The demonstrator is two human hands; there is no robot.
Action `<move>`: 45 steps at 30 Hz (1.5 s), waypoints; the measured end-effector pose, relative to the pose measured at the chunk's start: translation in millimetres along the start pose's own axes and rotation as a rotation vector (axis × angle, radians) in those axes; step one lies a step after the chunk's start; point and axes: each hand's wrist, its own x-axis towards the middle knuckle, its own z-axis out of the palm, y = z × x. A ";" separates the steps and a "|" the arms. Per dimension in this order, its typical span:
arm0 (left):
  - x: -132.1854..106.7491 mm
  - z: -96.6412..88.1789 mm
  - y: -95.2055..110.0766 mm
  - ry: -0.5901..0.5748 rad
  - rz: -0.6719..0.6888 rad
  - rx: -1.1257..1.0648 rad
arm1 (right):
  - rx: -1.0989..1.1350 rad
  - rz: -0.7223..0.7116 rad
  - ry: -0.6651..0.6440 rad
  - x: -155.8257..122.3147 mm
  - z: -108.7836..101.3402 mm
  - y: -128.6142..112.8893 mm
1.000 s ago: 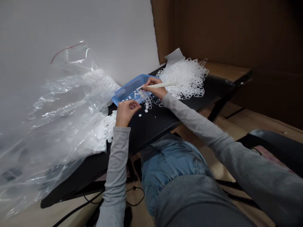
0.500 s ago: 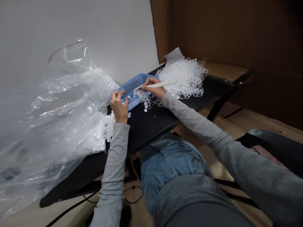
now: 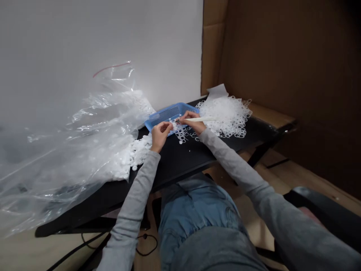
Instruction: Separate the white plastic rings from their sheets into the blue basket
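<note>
My right hand (image 3: 192,121) is closed round a slim cream-coloured stick tool (image 3: 202,119), its tip pointing left over the near edge of a blue perforated tray (image 3: 165,113). My left hand (image 3: 160,132) is pinched shut just in front of the tray, close to the tool's tip; what it pinches is too small to name. Small white discs (image 3: 140,148) lie heaped on the black table (image 3: 180,160) to the left of that hand, and clear plastic rings (image 3: 184,133) lie scattered between both hands.
A big heap of clear rings (image 3: 225,114) sits at the table's far right, with a white sheet (image 3: 217,91) behind it. A large clear plastic bag (image 3: 76,139) sprawls over the left. A brown cardboard wall (image 3: 282,64) stands behind. A black chair (image 3: 327,214) is at lower right.
My left hand has come off the tray's left part and moved right, up to the tool's tip. The camera view has shifted, so everything sits lower and further right.
</note>
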 end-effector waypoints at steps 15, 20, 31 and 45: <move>-2.0 -2.4 2.9 0.002 0.039 0.109 | -0.084 0.018 0.005 -2.6 4.2 -1.6; -5.9 -1.9 3.1 0.011 0.023 0.182 | -0.103 -0.013 -0.054 -1.2 5.8 5.4; -12.4 6.3 8.7 -0.037 0.022 0.048 | -0.255 -0.102 0.001 0.1 9.3 6.9; -7.0 -12.2 13.6 0.335 0.052 0.109 | -0.072 0.021 0.173 2.8 4.9 4.1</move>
